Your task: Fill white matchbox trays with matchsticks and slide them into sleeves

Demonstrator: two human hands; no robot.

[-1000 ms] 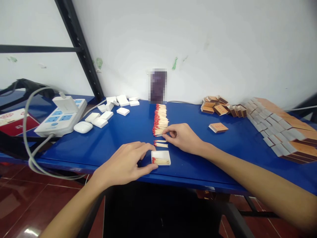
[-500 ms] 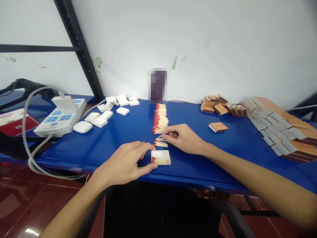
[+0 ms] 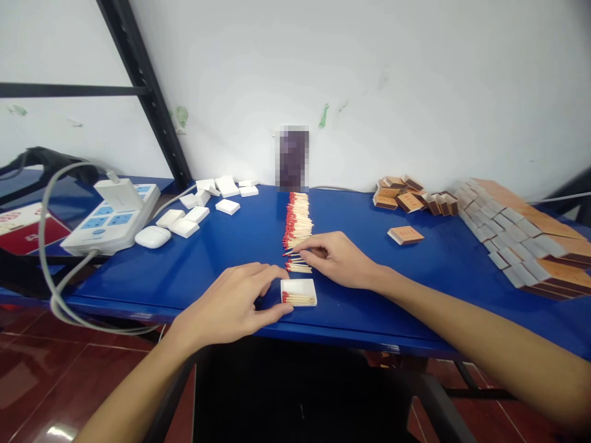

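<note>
My left hand [image 3: 240, 301] grips the left end of a small white matchbox tray [image 3: 308, 287] between thumb and index finger. Several red-headed matches [image 3: 299, 299] lie along the tray's near side. Just beyond the tray, my right hand [image 3: 339, 259] is closed, its thumb and index fingertips pinched on matches at the near end of a row; how many they hold cannot be made out. The long row of matches [image 3: 298, 218] runs away from me with red heads to the left. A few separate matches [image 3: 299, 266] lie between the row and the tray.
White trays [image 3: 196, 214] lie at the left, near a white earbud case [image 3: 152, 237] and a power strip [image 3: 111, 215]. Matchbox sleeves [image 3: 394, 194] are heaped at the back right. One matchbox [image 3: 406, 235] lies apart, left of stacked matchboxes [image 3: 521, 240]. A blurred dark panel [image 3: 293, 159] stands against the wall.
My right fingertips have shifted slightly left over the near end of the match row. The left hand and the tray stay in place.
</note>
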